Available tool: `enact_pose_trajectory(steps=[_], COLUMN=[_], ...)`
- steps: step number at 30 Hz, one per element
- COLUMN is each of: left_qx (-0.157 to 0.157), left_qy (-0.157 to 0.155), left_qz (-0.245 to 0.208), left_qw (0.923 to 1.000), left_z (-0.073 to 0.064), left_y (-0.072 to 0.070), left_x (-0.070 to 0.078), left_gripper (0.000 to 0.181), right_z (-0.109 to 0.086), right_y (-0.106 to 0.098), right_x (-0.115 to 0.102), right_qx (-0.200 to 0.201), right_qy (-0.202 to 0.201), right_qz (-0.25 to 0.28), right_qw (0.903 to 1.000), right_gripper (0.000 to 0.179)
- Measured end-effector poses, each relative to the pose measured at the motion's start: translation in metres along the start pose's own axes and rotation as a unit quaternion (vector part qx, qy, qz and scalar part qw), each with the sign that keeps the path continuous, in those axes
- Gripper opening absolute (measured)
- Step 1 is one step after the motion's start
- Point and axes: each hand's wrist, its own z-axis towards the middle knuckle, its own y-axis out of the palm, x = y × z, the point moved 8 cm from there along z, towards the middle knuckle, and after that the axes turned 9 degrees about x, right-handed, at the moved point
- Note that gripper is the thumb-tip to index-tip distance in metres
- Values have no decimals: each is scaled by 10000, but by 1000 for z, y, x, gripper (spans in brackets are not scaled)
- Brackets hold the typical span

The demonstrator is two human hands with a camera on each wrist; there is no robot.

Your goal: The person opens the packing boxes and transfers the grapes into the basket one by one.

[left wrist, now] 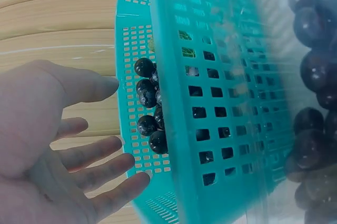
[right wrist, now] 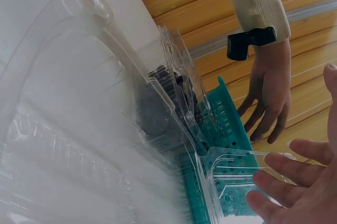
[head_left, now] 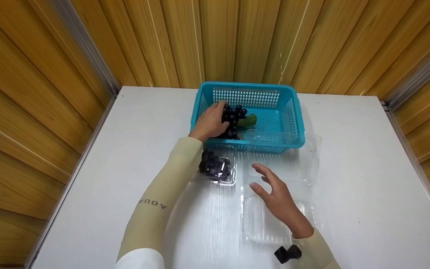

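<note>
My left hand reaches over the near left side of a turquoise plastic basket, beside a bunch of dark grapes. In the left wrist view its fingers are spread at the basket's rim, with a gap between them and the grapes. My right hand hovers over a transparent hinged plastic box, thumb and fingers apart and holding nothing. The box's raised lid leans against the basket's front. Left of it, a second transparent box holds more dark grapes.
A green piece lies by the grapes in the basket. The white table runs back to a wood-patterned panel wall, with similar panels at both sides. A black wrist mount sits on the right sleeve.
</note>
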Motion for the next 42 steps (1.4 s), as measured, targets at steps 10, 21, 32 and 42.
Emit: enact_pose_trajectory(steps=[10,21,32,42], left_qx=[22,15,65,157], left_qy=[344,552,610,729], left_qz=[137,235,281,300], left_qw=[9993,9982,9977,9968], left_z=[-17,-36,-51,-64], left_y=[-5,-10,-12,-14], left_x=[1,7,10,11], left_gripper=[61,60,58,60], right_z=[2,1,2,4], right_y=[6,11,15,20], right_x=[1,2,-2,-3], right_qx=[-45,-96,-191,-237], right_qy=[127,88,34,89], right_qz=[117,251,299,311], right_qw=[9998,9996,9994,9992], right_gripper=[55,54,56,56])
